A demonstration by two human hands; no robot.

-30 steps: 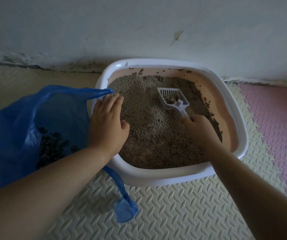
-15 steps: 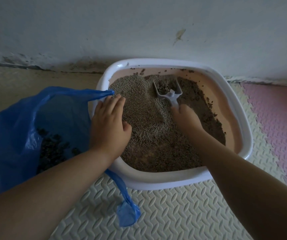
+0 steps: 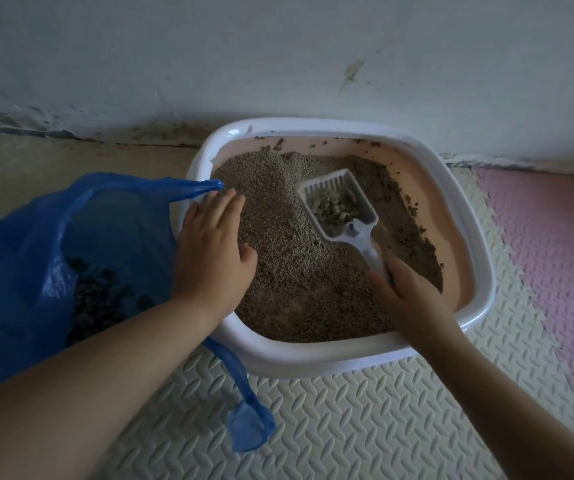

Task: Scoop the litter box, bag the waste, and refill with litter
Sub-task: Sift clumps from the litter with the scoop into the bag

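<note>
A white litter box [image 3: 347,358] with a pink inner wall holds grey-brown litter [image 3: 289,271]. My right hand [image 3: 406,296] grips the handle of a white slotted scoop [image 3: 341,206], which is raised over the litter with a clump of waste in its bowl. My left hand [image 3: 212,254] lies with straight fingers on the box's left rim, pressing the edge of a blue plastic bag [image 3: 29,271] against it. The bag hangs open to the left of the box, and dark waste [image 3: 98,299] sits in its bottom.
The box stands against a pale wall [image 3: 278,57] on cream foam floor mats [image 3: 330,427]. A pink mat [image 3: 555,254] lies to the right. One bag handle [image 3: 247,424] trails onto the mat in front of the box.
The scoop dug into the far litter half a second ago and has now come up toward me with a clump in it. My left hand and the bag have stayed put.
</note>
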